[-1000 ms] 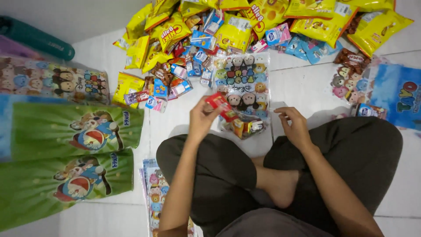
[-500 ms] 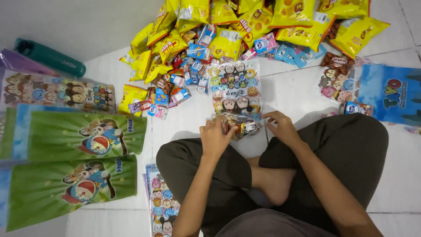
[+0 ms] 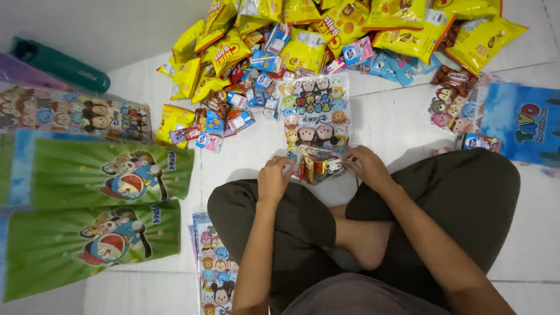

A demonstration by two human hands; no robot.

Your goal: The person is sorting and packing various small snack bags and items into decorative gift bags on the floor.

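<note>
Left hand [image 3: 275, 178]: it is closed on the left edge of the clear cartoon bag [image 3: 315, 125], at the bag's near end.
Right hand [image 3: 366, 167]: it grips the right edge of the same near end, with the fingers curled over the plastic.
Bag: it lies flat on the white floor [image 3: 391, 119], directly in front of the crossed legs; small snacks [image 3: 318, 165] are visible inside the near end, between the two hands.
Long axis: it runs straight away from the person, from the hands toward the snack pile [image 3: 303, 41].
Nearer hand: neither one; both hands are touching the bag, one on each side.
Around: green cartoon bags [image 3: 93, 175] lie well apart to the left, and a blue cartoon bag [image 3: 522, 125] lies to the right.
</note>
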